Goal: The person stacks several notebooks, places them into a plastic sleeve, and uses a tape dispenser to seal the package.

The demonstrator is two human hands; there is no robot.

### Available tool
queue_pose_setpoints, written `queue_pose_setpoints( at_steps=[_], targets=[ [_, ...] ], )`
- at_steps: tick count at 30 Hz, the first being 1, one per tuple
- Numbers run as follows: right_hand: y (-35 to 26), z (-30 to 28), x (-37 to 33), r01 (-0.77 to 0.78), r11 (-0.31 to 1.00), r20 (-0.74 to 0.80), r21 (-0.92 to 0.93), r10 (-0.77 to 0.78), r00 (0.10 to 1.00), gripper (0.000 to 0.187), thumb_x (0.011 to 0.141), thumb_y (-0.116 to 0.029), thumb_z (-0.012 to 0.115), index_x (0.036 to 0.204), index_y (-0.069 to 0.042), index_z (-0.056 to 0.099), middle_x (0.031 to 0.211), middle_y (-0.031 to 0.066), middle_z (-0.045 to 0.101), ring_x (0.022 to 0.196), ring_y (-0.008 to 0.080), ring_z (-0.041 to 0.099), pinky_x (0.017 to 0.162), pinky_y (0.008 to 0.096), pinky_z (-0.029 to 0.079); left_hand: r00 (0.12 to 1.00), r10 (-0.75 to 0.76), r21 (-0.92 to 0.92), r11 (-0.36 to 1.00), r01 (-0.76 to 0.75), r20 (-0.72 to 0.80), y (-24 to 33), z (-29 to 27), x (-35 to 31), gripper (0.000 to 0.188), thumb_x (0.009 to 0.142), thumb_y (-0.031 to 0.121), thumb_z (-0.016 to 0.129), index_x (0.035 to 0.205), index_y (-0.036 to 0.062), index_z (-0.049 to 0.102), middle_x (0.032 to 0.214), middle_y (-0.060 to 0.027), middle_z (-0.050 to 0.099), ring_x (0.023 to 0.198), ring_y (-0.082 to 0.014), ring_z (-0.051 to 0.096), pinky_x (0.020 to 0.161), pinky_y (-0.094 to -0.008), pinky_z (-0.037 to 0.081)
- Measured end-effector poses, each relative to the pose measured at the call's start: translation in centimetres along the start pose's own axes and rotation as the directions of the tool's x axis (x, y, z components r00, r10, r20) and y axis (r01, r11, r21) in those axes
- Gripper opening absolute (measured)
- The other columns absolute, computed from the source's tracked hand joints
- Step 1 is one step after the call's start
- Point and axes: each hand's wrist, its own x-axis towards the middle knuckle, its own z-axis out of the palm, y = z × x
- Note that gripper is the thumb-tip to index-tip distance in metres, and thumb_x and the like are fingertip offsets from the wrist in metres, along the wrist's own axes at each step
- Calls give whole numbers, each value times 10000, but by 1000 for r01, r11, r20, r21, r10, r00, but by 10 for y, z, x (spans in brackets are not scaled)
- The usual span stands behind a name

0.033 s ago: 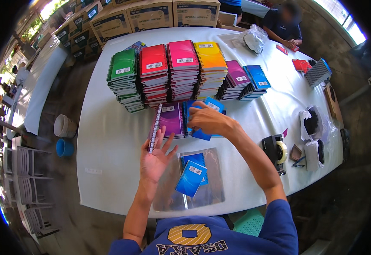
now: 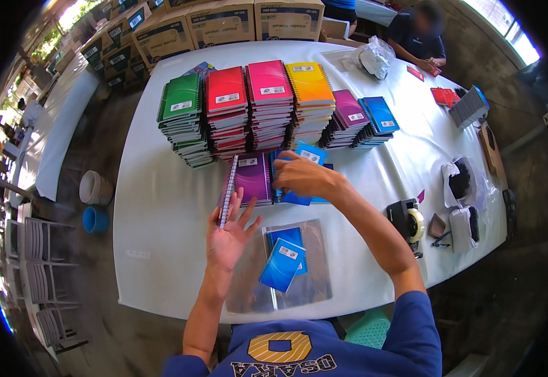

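My left hand (image 2: 225, 244) is palm up, fingers spread, with a spiral notebook (image 2: 228, 191) tilted on edge against its thumb side, wire binding facing up. Beside it lies a purple notebook (image 2: 254, 179) on a low pile. My right hand (image 2: 308, 177) curls over the blue notebooks to the right of that pile, its fingers closed on a blue notebook (image 2: 297, 199); the fingertips are partly hidden. Nearer to me, a blue notebook (image 2: 282, 264) lies askew over another blue notebook (image 2: 291, 236) on a clear plastic sheet or sleeve (image 2: 249, 292).
Tall stacks of green (image 2: 181, 100), red (image 2: 227, 91), pink (image 2: 267, 81) and yellow notebooks (image 2: 311, 85) stand behind, with shorter purple and blue stacks. A tape dispenser (image 2: 406, 226) sits at right. Cardboard boxes (image 2: 223, 25) line the back; another person (image 2: 418, 38) sits far right.
My right hand has shifted slightly left over the blue notebooks. My left hand and its notebook stay almost in place.
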Motion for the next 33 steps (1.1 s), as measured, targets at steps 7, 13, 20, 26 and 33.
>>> queue_pose_setpoints(
  at_steps=[7, 13, 20, 26, 33],
  targets=[
    [34, 51, 3, -252, 860, -335, 444, 420, 843, 260, 740, 68, 586, 952, -49, 679, 1067, 94, 647, 1156, 298, 534, 1022, 427, 392, 994, 106, 72, 992, -104, -33, 28, -31, -19, 453, 929, 371, 524, 1309, 127, 562, 1553, 29, 296, 1440, -284, 233, 1110, -547, 284],
    [80, 185, -93, -487, 848, -138, 207, 519, 844, 423, 716, 54, 637, 1108, -104, 647, 1316, 92, 537, 1241, 300, 477, 1042, 458, 382, 991, 81, 91, 993, -72, -106, 25, -36, -13, 481, 920, 381, 543, 1335, 139, 518, 1554, 44, 296, 1458, -268, 182, 1136, -516, 245],
    [56, 161, -83, -455, 885, 104, -102, 464, 880, 719, 489, -274, 896, 1167, -244, 656, 1366, 1, 467, 1308, 186, 366, 1069, 483, 306, 967, 158, 353, 932, -79, -202, 18, -34, -18, 488, 935, 352, 569, 1341, 100, 467, 1417, -61, 478, 1347, -279, 410, 1101, -505, 316],
    [60, 137, -126, -637, 713, 406, 292, 511, 758, 510, 598, -234, 847, 1073, -119, 703, 1132, 100, 648, 1062, 268, 596, 949, 424, 451, 911, 352, 567, 805, -176, -216, 15, -49, -34, 409, 954, 261, 585, 1305, 77, 484, 1197, -52, 594, 1086, -181, 587, 1000, -413, 435],
    [28, 51, -66, -420, 431, -90, 799, 776, 625, 404, 773, -230, 764, 1010, 30, 567, 915, 173, 635, 836, 333, 605, 773, 417, 476, 925, 300, 732, 681, -37, -233, 2, -42, -38, 287, 972, 259, 572, 1180, 62, 576, 1068, 22, 584, 986, -53, 518, 884, -259, 415]
  ],
)
